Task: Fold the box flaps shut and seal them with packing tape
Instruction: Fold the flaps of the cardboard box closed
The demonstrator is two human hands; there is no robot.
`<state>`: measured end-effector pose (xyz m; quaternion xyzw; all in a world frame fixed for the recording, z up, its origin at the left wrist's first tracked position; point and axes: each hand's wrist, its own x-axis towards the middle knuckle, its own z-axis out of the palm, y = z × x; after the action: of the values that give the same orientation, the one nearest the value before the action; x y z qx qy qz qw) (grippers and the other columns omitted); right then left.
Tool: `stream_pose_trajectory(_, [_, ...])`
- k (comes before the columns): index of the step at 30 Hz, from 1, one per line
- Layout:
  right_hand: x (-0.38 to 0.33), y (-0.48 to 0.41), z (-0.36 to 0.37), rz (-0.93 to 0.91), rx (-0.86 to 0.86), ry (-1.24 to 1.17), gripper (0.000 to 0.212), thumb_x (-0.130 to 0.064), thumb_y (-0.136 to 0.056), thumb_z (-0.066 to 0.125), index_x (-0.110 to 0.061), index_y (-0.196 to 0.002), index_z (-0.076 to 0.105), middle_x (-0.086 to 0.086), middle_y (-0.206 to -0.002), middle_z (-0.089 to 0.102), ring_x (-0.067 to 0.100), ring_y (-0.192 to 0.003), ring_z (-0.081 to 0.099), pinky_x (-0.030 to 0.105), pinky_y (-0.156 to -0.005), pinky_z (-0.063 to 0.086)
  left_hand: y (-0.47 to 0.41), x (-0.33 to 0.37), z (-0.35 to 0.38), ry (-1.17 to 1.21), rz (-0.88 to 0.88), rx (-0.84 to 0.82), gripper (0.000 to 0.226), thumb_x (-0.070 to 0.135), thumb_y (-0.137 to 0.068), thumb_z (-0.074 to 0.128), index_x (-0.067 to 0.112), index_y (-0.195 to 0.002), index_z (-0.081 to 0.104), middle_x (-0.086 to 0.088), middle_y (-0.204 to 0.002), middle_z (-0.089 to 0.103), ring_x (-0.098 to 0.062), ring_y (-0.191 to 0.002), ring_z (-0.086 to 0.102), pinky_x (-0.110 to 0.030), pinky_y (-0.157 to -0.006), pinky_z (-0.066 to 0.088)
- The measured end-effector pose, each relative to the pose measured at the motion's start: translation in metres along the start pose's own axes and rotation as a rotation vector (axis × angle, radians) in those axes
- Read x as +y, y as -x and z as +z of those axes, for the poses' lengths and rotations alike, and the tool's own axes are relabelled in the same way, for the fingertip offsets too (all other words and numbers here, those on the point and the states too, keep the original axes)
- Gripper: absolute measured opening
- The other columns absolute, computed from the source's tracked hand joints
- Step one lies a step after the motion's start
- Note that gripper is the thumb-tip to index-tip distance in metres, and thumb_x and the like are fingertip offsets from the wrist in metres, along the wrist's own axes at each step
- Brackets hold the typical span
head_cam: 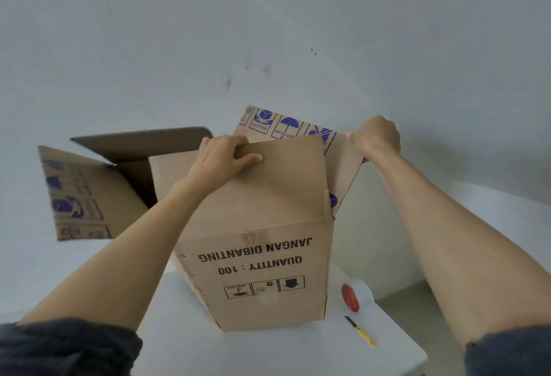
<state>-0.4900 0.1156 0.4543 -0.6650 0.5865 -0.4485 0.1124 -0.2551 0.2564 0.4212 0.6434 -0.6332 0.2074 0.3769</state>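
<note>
Head view: the box (256,271) stands upright on the table (185,331). The left hand (222,158) curls over the top edge of its near flap (268,185), and the right hand (377,137) pinches the top edge of its right flap (346,173). Both flaps stand up, so each likely folds inward over the box's opening. Upside-down print on the box reads "JANGAN DIBANTING" and "QUANTITY : 100". What looks like a red tape roll (350,298) lies just right of the box.

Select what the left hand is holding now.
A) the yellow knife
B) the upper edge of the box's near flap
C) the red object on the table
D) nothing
B: the left hand grips the upper edge of the near flap, while the yellow knife lies on the table.
</note>
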Motion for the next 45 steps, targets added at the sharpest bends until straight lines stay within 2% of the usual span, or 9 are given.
stream_pose_trajectory(4, [0.014,0.016,-0.012,0.0,0.106,0.049,0.007,-0.011,-0.089,0.057,-0.005,-0.091,0.06,0.019,-0.111,0.064,0.038,-0.101,0.061,0.033,-0.071,0.043,0.004,0.028,0.008,-0.077,0.062,0.004,0.035,0.044,-0.089,0.058,0.009,-0.089,0.061,-0.004,-0.076,0.053,-0.025,-0.075,0.045,-0.034,-0.076,0.024])
stream_pose_trajectory(12, [0.041,0.019,-0.033,0.035,0.19,0.067,0.024,-0.005,-0.089,0.051,0.003,-0.108,0.063,0.023,-0.116,0.063,0.04,-0.11,0.059,0.038,-0.085,0.048,0.0,0.048,0.01,-0.197,0.075,0.006,0.034,0.044,-0.091,0.055,0.011,-0.099,0.061,-0.001,-0.079,0.056,-0.024,-0.084,0.049,-0.035,-0.076,0.024])
stream_pose_trajectory(14, [0.041,0.017,-0.035,0.056,0.164,-0.001,0.021,-0.007,-0.086,0.052,0.001,-0.1,0.066,0.022,-0.104,0.068,0.036,-0.099,0.065,0.036,-0.081,0.051,-0.001,0.046,0.003,-0.205,0.068,0.021,0.034,0.043,-0.091,0.055,0.01,-0.096,0.061,-0.002,-0.078,0.057,-0.026,-0.085,0.051,-0.035,-0.076,0.023])
stream_pose_trajectory(16, [0.039,0.016,-0.036,0.064,0.106,-0.045,0.017,-0.005,-0.081,0.051,0.0,-0.087,0.066,0.016,-0.066,0.071,0.03,-0.077,0.07,0.034,-0.073,0.056,-0.001,0.043,-0.002,-0.214,0.066,0.032,0.033,0.042,-0.091,0.056,0.009,-0.094,0.06,-0.003,-0.08,0.058,-0.027,-0.087,0.052,-0.035,-0.074,0.022])
stream_pose_trajectory(18, [0.04,0.016,-0.034,0.054,0.053,-0.074,0.014,-0.002,-0.082,0.049,-0.001,-0.077,0.062,0.005,-0.032,0.055,0.025,-0.058,0.069,0.031,-0.066,0.057,-0.001,0.04,-0.004,-0.198,0.072,0.022,0.031,0.039,-0.091,0.057,0.008,-0.091,0.06,-0.004,-0.08,0.059,-0.026,-0.086,0.051,-0.035,-0.074,0.022])
stream_pose_trajectory(24, [0.046,0.005,-0.026,-0.062,-0.023,-0.167,0.024,-0.012,-0.091,0.059,0.008,-0.078,0.064,0.018,-0.08,0.07,0.03,-0.062,0.07,0.036,-0.063,0.057,0.0,0.039,0.007,-0.181,0.022,0.007,0.035,0.039,-0.092,0.055,0.007,-0.078,0.054,-0.003,-0.063,0.052,-0.026,-0.069,0.049,-0.033,-0.069,0.018])
stream_pose_trajectory(30, [0.051,0.006,0.003,-0.166,-0.078,-0.131,0.038,-0.013,-0.094,0.057,0.001,-0.059,0.057,0.013,-0.065,0.059,0.024,-0.061,0.057,0.028,-0.059,0.045,0.029,0.016,0.027,-0.143,-0.039,0.069,0.027,0.041,-0.092,0.056,0.018,-0.078,0.05,0.006,-0.063,0.043,-0.022,-0.07,0.044,-0.032,-0.079,0.024])
stream_pose_trajectory(35, [0.034,0.011,0.029,-0.201,-0.091,-0.257,0.026,-0.014,-0.094,0.055,0.006,-0.079,0.065,0.011,-0.077,0.063,0.023,-0.071,0.055,0.027,-0.065,0.04,0.036,-0.004,0.011,-0.281,0.017,0.148,0.032,0.041,-0.091,0.056,0.013,-0.074,0.053,0.002,-0.065,0.052,-0.022,-0.07,0.048,-0.034,-0.075,0.023])
stream_pose_trajectory(45, [-0.036,0.004,0.034,-0.304,-0.059,-0.476,0.023,-0.012,-0.094,0.053,0.001,-0.083,0.068,0.002,-0.082,0.063,0.015,-0.074,0.055,0.021,-0.065,0.04,0.026,-0.016,-0.039,-0.489,0.128,0.384,0.031,0.038,-0.089,0.061,0.008,-0.08,0.06,-0.006,-0.075,0.066,-0.027,-0.075,0.057,-0.035,-0.074,0.022])
